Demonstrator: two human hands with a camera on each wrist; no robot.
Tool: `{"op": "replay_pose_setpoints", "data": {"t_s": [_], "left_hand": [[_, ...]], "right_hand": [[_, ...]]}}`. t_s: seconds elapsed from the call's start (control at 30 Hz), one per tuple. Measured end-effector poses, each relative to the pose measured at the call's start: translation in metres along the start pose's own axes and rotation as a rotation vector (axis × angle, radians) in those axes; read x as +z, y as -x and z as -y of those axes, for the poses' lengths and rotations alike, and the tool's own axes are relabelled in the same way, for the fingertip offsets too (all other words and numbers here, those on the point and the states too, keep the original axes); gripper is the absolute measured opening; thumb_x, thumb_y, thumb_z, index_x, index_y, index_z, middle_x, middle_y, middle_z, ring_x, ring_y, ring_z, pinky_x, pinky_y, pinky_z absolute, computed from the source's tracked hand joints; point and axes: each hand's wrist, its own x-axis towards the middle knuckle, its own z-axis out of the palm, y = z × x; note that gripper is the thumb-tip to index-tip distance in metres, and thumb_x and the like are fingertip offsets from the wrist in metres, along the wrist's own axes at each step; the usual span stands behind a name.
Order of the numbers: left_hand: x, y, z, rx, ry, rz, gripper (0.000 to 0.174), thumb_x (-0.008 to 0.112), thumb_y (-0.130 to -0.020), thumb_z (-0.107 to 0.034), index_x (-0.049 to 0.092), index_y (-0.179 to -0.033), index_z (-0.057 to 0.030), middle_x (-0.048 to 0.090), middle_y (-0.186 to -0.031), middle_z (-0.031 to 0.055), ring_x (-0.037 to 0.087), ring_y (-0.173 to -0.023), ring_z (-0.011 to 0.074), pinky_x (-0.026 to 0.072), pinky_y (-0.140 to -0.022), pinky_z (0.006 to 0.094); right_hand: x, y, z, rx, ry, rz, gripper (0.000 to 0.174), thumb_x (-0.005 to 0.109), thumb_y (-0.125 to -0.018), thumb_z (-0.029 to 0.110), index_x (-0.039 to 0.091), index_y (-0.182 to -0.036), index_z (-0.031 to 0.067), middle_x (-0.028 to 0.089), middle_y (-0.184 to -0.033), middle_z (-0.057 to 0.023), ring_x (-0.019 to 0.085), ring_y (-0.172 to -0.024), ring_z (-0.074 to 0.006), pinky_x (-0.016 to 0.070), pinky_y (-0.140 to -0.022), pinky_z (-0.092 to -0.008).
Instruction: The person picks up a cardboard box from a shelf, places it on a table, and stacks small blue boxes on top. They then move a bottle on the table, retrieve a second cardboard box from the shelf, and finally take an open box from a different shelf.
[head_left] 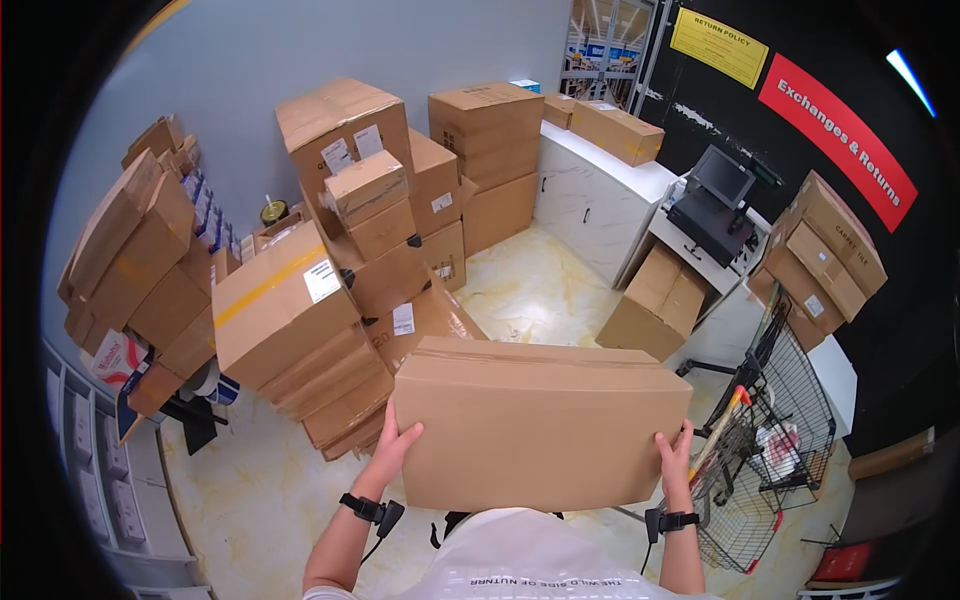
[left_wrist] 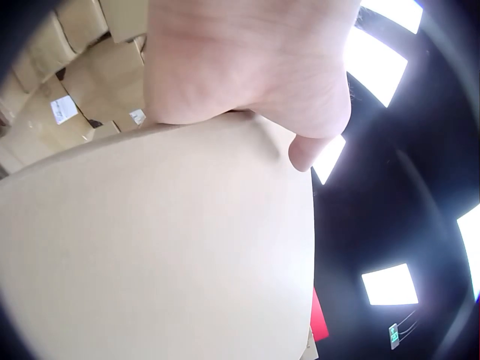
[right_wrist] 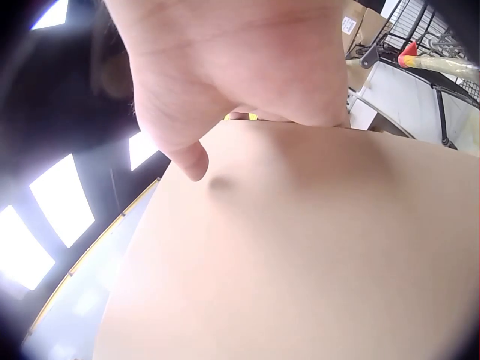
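Note:
A large plain cardboard box (head_left: 540,430) is held up in front of the person's chest, between both hands, its long side across the head view. The left hand (head_left: 396,446) grips its left end, thumb on the face nearest the body. At the right end the right hand (head_left: 676,462) grips the same way. In the left wrist view the left hand (left_wrist: 251,67) lies over the edge of the box (left_wrist: 165,247). The right wrist view has the right hand (right_wrist: 240,67) with its thumb near the box face (right_wrist: 300,255); its other fingers are mostly hidden behind the box.
Stacked cartons (head_left: 290,300) stand ahead and to the left, with more boxes (head_left: 150,260) at the far left. A white counter (head_left: 590,190) with a register (head_left: 712,215) is ahead right. A wire shopping cart (head_left: 750,470) stands close at the right. Pale floor (head_left: 530,285) lies between.

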Motion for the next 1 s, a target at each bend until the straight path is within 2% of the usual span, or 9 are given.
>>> {"op": "replay_pose_setpoints", "data": {"t_s": [0.07,0.17,0.23,0.33,0.53,0.6,0.7,0.87,1.0], "left_hand": [[0.001,-0.056,-0.01,0.001,-0.009,0.049,0.084,0.061,-0.098,-0.015,0.006,-0.161,-0.0078,0.029,-0.158,0.012,0.031,-0.145,0.0233,0.0283,-0.118,0.0382],[0.017,-0.14,-0.022,-0.009,-0.072,0.129,0.085,0.062,-0.098,-0.019,0.007,-0.161,-0.0061,0.03,-0.158,0.0121,0.031,-0.145,0.0235,0.0288,-0.118,0.0381],[0.024,-0.19,-0.028,-0.02,-0.141,0.178,0.085,0.064,-0.098,-0.02,0.008,-0.16,-0.0052,0.03,-0.158,0.0122,0.032,-0.145,0.0235,0.0293,-0.118,0.0381],[0.039,-0.259,-0.02,-0.029,-0.164,0.219,0.084,0.065,-0.098,-0.023,0.011,-0.16,-0.0043,0.033,-0.156,0.0121,0.033,-0.144,0.023,0.0307,-0.117,0.038],[0.069,-0.388,0.003,-0.064,-0.168,0.227,0.08,0.063,-0.099,-0.023,0.015,-0.16,-0.0049,0.036,-0.155,0.0113,0.036,-0.141,0.0218,0.0325,-0.115,0.0372],[0.085,-0.428,-0.002,-0.084,-0.106,0.172,0.078,0.062,-0.099,-0.021,0.016,-0.16,-0.0058,0.037,-0.154,0.0106,0.038,-0.14,0.0213,0.033,-0.115,0.0367],[0.097,-0.481,-0.003,-0.036,-0.177,0.1,0.075,0.062,-0.099,-0.018,0.019,-0.159,-0.0074,0.04,-0.153,0.0096,0.039,-0.139,0.0209,0.034,-0.114,0.0365],[0.132,-0.543,-0.044,-0.088,-0.072,-0.076,0.071,0.06,-0.098,-0.014,0.022,-0.158,-0.0093,0.041,-0.152,0.0082,0.041,-0.139,0.0213,0.0355,-0.113,0.0371],[0.13,-0.613,-0.035,-0.025,-0.108,-0.108,0.07,0.058,-0.098,-0.013,0.022,-0.158,-0.0103,0.041,-0.153,0.008,0.041,-0.139,0.0222,0.0354,-0.114,0.0381]], "right_hand": [[0.011,-0.03,0.021,-0.015,-0.009,0.006,0.062,0.064,-0.094,0.005,0.031,-0.146,0.0018,0.047,-0.144,-0.0135,0.044,-0.134,-0.0228,0.0327,-0.113,-0.0358],[0.008,-0.066,0.026,-0.015,-0.072,-0.114,0.061,0.062,-0.095,0.004,0.032,-0.147,-0.0005,0.046,-0.147,-0.0132,0.043,-0.136,-0.0221,0.0311,-0.114,-0.0348],[0.002,-0.092,0.025,0.049,-0.177,-0.106,0.059,0.06,-0.095,0.003,0.033,-0.148,-0.0021,0.047,-0.147,-0.0123,0.044,-0.136,-0.0215,0.0305,-0.115,-0.0344],[0.004,-0.131,0.023,0.011,-0.191,-0.178,0.058,0.058,-0.096,0.002,0.035,-0.149,-0.0014,0.05,-0.145,-0.0108,0.046,-0.134,-0.021,0.0315,-0.114,-0.0342],[0.006,-0.262,0.006,0.005,-0.232,-0.126,0.054,0.059,-0.096,0.002,0.041,-0.147,-0.0016,0.052,-0.144,-0.0101,0.048,-0.132,-0.0204,0.0345,-0.112,-0.033],[0.008,-0.32,0.002,-0.013,-0.272,-0.113,0.053,0.059,-0.096,0.002,0.042,-0.147,-0.0017,0.052,-0.144,-0.01,0.049,-0.132,-0.0203,0.0347,-0.112,-0.0328],[0.016,-0.399,0.002,-0.009,-0.304,-0.102,0.055,0.059,-0.096,0.003,0.04,-0.148,-0.0025,0.051,-0.145,-0.0102,0.048,-0.133,-0.0203,0.0346,-0.112,-0.0328],[0.036,-0.541,0.037,-0.093,-0.186,0.119,0.062,0.062,-0.095,0.007,0.035,-0.151,-0.0035,0.047,-0.15,-0.0118,0.043,-0.139,-0.0222,0.0305,-0.116,-0.0348],[0.054,-0.628,0.043,-0.116,-0.18,0.197,0.07,0.063,-0.094,0.01,0.031,-0.154,-0.0024,0.041,-0.154,-0.0108,0.038,-0.143,-0.0222,0.0272,-0.119,-0.0359]]}}
